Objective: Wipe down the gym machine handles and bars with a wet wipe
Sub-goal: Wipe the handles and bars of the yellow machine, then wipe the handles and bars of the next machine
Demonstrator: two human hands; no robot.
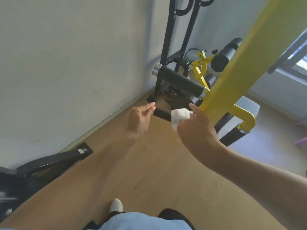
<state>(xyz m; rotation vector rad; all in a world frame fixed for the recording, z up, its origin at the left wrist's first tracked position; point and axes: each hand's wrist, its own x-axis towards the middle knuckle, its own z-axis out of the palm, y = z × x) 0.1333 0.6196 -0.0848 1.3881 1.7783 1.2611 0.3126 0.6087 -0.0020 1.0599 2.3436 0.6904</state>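
At the near end of the yellow bar point(235, 67), a short black handle point(162, 114) sticks out toward the wall, and both hands are on it. The left hand point(138, 120) pinches the handle's outer tip — thumb and fingertips drawn narrow around the metal end cap. The right hand point(195, 128) is curled around the white wet wipe point(180, 117), which is bunched over the inner part of the grip, just beside where the handle meets the yellow frame.

The step in hand looks like wiping this grip along its length. To do it well, the wipe should wrap round the handle rather than sit on top of it, so the underside — hidden from this view — gets cleaned too. A twist of the wrist while sliding outward would probably cover the whole circumference. The left hand steadies the tip, which seems sensible if the arm can swing; it will have to let go or shift before the wipe reaches the end cap, or that patch stays dirty.

Other padded parts wait beyond: a long black roller point(180, 80) further back and a second black grip point(232, 136) on the right side, below the yellow elbow. The wipe may need refolding to a fresh face before those.
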